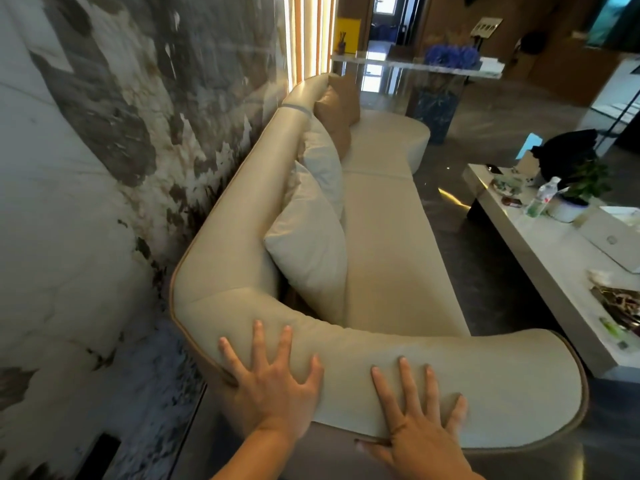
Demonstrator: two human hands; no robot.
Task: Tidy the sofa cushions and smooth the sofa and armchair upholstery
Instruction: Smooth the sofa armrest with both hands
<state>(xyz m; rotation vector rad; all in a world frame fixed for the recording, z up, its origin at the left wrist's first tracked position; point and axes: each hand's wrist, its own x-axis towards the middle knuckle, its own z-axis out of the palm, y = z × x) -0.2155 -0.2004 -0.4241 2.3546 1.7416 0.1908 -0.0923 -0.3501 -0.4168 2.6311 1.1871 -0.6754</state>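
Across the middle of the view, from 6 o'clock up toward 12, runs a long cream sofa (388,230) set against a marbled wall (86,150) on its 9 o'clock side. Its padded armrest (450,368) curves across the bottom of the frame, edged with a tan piping. Along the backrest, toward 11 o'clock, lean two pale cushions (311,244), one tucked partly behind the other, and beyond them, near 12 o'clock, two tan cushions (341,105) stand against the far end. At 3 o'clock, well apart from the seat, a low pale table (540,258) carries a potted plant (581,188), a plastic bottle (542,197) and a laptop (613,240). On the armrest, the left hand (273,379) lies flat at 7 o'clock with its fingers spread wide, gripping nothing. Just beside it at 5 o'clock, the right hand (415,420) also presses flat, fingers splayed on top and thumb hooked over the near edge.
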